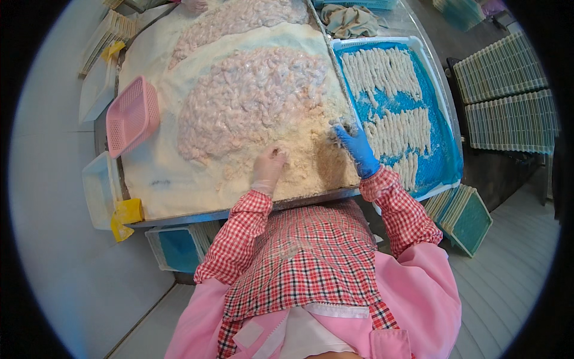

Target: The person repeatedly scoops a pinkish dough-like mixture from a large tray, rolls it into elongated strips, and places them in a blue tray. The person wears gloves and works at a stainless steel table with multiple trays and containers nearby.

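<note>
My left hand, in a thin translucent glove, is over the pale breadcrumbs at the table's near edge. Its fingers are curled, and whether anything is inside them is hidden. My right hand, in a blue glove, is at the right side of the crumbs, by the tray. Crumbs cake its fingertips; I cannot tell if they grip a strip. Beyond both hands lies a wide heap of wet, pale pink raw meat strips. To the right, a blue-lined white tray carries crumb-coated strips in three rows, the nearest row shorter.
A metal strip divides the crumb area from the tray. At left stand a pink perforated basket and a white bin with yellow tape. Behind are another meat heap and a crumpled cloth. Stacked frames stand right.
</note>
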The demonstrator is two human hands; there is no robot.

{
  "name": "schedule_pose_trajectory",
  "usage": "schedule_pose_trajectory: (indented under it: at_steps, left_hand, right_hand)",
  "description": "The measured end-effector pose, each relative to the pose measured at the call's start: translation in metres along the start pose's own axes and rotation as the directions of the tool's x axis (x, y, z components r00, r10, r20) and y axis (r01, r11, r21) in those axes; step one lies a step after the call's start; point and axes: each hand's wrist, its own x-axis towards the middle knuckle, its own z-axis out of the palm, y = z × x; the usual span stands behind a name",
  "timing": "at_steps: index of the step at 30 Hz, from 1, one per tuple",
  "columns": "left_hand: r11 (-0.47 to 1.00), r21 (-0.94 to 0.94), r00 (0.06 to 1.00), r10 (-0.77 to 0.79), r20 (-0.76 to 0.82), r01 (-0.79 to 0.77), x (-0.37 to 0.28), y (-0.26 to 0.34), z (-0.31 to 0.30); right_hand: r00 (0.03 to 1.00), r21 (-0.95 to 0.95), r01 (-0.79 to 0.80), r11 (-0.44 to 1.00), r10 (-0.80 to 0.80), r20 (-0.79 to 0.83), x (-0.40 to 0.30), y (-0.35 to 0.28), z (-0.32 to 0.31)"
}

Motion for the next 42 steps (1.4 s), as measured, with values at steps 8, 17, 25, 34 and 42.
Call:
schedule_pose_trajectory:
  at_steps: [8, 17, 25, 34, 42]
  left_hand:
    - [0.910, 0.149, 0.899, 0.409, -0.155, -0.388, -0.030, 0.017, 0.033]
    - [0.490, 0.588, 0.588, 0.808, -0.029, -0.644, -0.033, 0.023, 0.037]
    - [0.534, 0.388, 0.631, 0.754, 0.183, -0.751, -0.031, 0.011, 0.053]
    - [0.701, 0.037, 0.699, 0.703, 0.133, -0.712, -0.028, 0.007, 0.081]
    - [0.357, 0.763, 0.744, 0.626, 0.234, -0.540, 0.008, -0.013, 0.046]
  right_hand:
    - [0.953, 0.770, -0.283, 0.572, 0.258, 0.158, -0.022, 0.006, 0.080]
    - [0.959, 0.840, -0.157, 0.519, 0.283, 0.004, -0.057, 0.020, 0.114]
    - [0.989, 0.441, 0.112, 0.890, -0.144, 0.041, -0.055, 0.077, 0.099]
    - [0.961, 0.906, 0.249, 0.344, 0.027, -0.274, -0.051, 0.027, 0.125]
    - [0.942, 0.911, -0.334, 0.242, 0.107, 0.317, -0.044, 0.051, 0.055]
